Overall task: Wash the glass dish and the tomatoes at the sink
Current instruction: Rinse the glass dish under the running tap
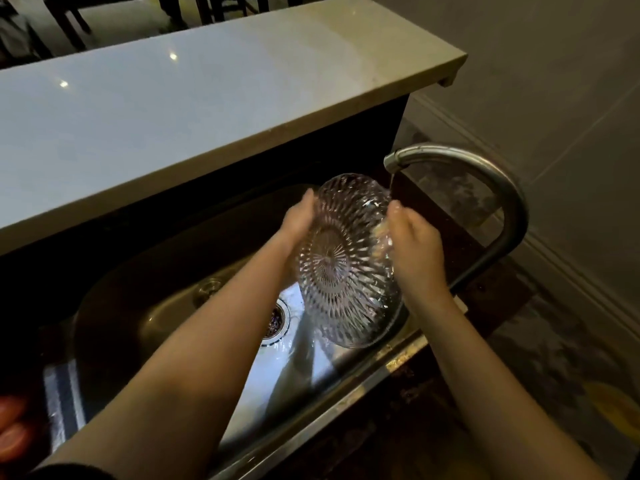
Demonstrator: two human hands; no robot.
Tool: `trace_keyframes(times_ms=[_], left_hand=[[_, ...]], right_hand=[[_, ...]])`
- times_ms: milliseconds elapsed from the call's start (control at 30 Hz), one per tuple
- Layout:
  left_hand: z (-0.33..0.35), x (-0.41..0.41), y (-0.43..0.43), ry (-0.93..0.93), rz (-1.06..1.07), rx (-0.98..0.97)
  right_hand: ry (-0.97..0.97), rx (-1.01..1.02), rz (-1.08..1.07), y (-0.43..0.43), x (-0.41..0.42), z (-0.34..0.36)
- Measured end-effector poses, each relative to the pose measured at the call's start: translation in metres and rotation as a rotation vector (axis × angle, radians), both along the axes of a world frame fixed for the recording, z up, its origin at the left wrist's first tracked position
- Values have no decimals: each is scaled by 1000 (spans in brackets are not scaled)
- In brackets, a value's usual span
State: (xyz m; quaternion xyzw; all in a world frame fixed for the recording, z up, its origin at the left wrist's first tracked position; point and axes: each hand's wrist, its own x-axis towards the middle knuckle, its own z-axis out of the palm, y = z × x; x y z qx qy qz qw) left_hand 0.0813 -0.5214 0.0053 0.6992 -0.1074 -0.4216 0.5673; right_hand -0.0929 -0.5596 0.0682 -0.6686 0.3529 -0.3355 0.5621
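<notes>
We hold a cut-pattern glass dish (341, 261) up on its edge over the right half of a steel sink (156, 306). Its hollow faces left and away from us, and its ribbed underside is turned toward us. We judge the tilt lets water run off the low near rim into the basin instead of pooling.

Our left hand (299, 220) grips the left rim. The fingers reach up along the far side, and part of the palm shows through the glass, so this hand seems to carry the weight. Our right hand (415, 251) curls over the right rim, fingertips pressed to the glass. A pale yellowish patch (380, 233) sits under them. We cannot tell whether it is a sponge or only light in the glass.

A thin stream of water (391, 183) falls from the curved tap (485, 168) on the right. It lands at the upper right rim, just by our right fingertips, which is likely why the dish is held so high and close to the spout. The drain (277, 320) lies below, to the left of the dish.

At the near left edge, well apart from the dish, lie blurred red tomatoes (12, 424) beside a striped cloth (60, 403). They look not yet washed. A pale raised table (173, 109) runs along the far side.
</notes>
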Motion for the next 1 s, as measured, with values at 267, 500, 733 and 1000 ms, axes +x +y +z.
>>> trace_keyframes(times_ms=[267,500,733,1000], left_hand=[[7,28,59,711,135,-151],[-6,25,100,706,240,-183],[-28,8,111,815,361,-543],[-39,-16,91,685,346,-616]], right_hand=[[341,-1319,569,7,4,-32],[626,-891,822,-1,-3,-63],[772,-304,354,-34,15,-65],[94,421,-120,-45,26,-30]])
